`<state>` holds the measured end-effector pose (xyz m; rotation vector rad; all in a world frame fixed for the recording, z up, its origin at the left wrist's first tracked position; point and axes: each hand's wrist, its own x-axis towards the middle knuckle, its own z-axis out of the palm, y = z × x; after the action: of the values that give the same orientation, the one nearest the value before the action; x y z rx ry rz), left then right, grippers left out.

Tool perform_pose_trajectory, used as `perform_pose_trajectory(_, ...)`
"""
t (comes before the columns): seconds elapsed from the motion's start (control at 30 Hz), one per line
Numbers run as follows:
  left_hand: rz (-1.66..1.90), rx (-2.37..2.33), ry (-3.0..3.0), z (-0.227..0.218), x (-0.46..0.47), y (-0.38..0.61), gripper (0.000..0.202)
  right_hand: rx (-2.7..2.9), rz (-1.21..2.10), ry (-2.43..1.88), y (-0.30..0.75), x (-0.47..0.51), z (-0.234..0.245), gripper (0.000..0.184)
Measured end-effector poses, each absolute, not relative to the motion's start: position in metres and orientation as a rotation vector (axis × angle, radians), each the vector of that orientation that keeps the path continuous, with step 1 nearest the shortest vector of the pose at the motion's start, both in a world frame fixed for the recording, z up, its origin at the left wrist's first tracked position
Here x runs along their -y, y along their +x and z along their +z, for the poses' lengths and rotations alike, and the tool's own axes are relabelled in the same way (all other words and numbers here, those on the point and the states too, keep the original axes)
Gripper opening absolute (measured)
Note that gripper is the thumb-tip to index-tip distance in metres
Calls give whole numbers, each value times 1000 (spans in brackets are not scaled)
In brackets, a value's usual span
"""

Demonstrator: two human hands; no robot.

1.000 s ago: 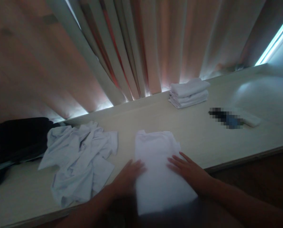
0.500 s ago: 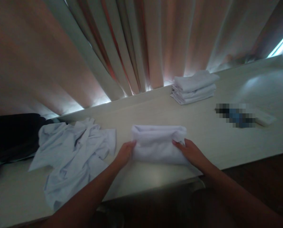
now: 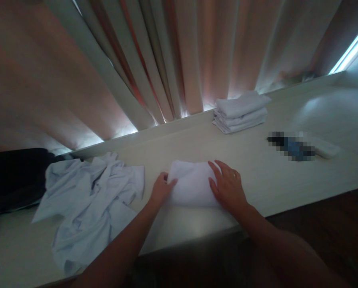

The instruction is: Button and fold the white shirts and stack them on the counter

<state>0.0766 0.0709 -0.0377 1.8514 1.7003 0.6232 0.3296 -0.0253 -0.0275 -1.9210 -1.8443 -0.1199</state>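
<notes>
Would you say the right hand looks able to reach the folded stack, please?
Probably yes: nothing visible stands between the right hand and the folded stack, though that hand touches the folded cloth.

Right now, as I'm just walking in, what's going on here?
A person has both hands on a folded white cloth lying on a pale table. The left grip is at its left edge, thumb on top; the right grip rests over its right side, fingers spread. To the left lies a heap of crumpled white cloth, and farther back, to the right, sits a stack of folded white cloth.
</notes>
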Motion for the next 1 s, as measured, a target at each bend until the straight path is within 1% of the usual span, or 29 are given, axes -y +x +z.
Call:
perform_pose_trajectory(0.07,762,-1701,2189,-31,-68,85,57,2003,-105,-1888,322,26,-38,52)
perform_pose_trajectory(0.1,759,-1635,2396,-28,-67,90,60,2064,-60,-1901,320,25,-46,54)
perform_pose_trajectory(0.13,685,-1537,2585,-27,-65,96,61,2109,-4,-1919,319,23,-55,57)
perform_pose_trajectory(0.2,400,-1370,2786,-29,-63,105,57,2149,104,-1959,319,21,-70,62)
perform_pose_trajectory(0.27,147,-1358,2796,-38,-61,109,57,2142,163,-1993,320,20,-80,64)
perform_pose_trajectory(0.33,20,-1423,2739,-52,-60,107,61,2123,178,-2006,319,23,-85,66)
perform_pose_trajectory(0.47,67,-1491,2683,-78,-56,96,63,2120,165,-1956,315,33,-83,65)
perform_pose_trajectory(0.63,111,-1517,2648,-90,-48,88,60,2110,284,-1837,318,42,-77,60)
perform_pose_trajectory(0.7,120,-1501,2658,-95,-44,81,60,1972,342,-1824,317,51,-78,58)
perform_pose_trajectory(0.73,128,-1483,2667,-98,-42,76,59,1814,357,-1857,316,58,-80,58)
perform_pose_trajectory(0.87,181,-1364,2712,-116,-26,46,57,927,425,-1980,301,115,-81,60)
perform_pose_trajectory(1.0,221,-1280,2757,-131,-3,18,58,882,472,-1957,302,192,-63,42)
